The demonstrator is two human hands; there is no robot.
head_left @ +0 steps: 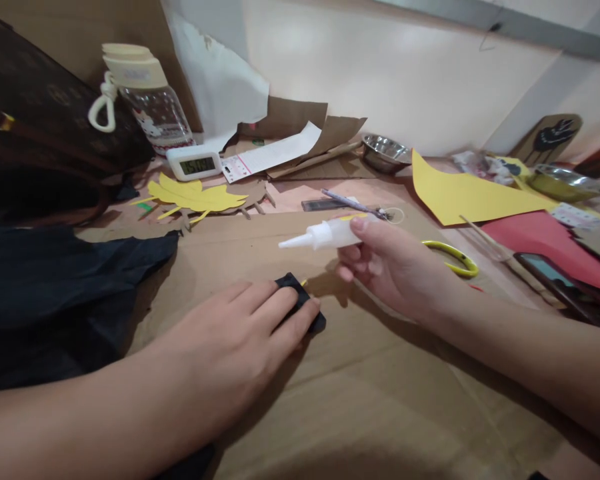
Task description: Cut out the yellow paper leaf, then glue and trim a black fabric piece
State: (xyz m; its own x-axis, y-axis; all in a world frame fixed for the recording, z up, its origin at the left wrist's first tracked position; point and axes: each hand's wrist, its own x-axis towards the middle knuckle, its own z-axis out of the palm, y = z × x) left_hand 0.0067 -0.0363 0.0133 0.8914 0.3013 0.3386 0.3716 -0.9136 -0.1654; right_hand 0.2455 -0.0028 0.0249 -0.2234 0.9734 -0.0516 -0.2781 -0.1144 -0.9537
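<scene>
My right hand [397, 267] is closed around a small white squeeze bottle [336, 233] with a long pointed nozzle, like a glue bottle. It holds the bottle level above the cardboard sheet [390, 380], nozzle towards the left. Below the nozzle, my left hand [255, 320] grips and presses down a small black folded piece [290, 288], which looks like cloth or paper. The fingers cover much of that piece, and the left thumb is hidden. A bit of yellow [303, 283] shows at its far edge. A larger dark cloth [55, 300] spreads beside my left forearm.
Yellow leaf cutouts [195, 195], a digital clock [194, 164] and a clear bottle [155, 107] stand at the back left. Behind are a metal bowl [386, 153] and a pen [350, 201]. Yellow paper [470, 193], yellow-handled scissors [453, 259] and a phone [555, 277] lie right.
</scene>
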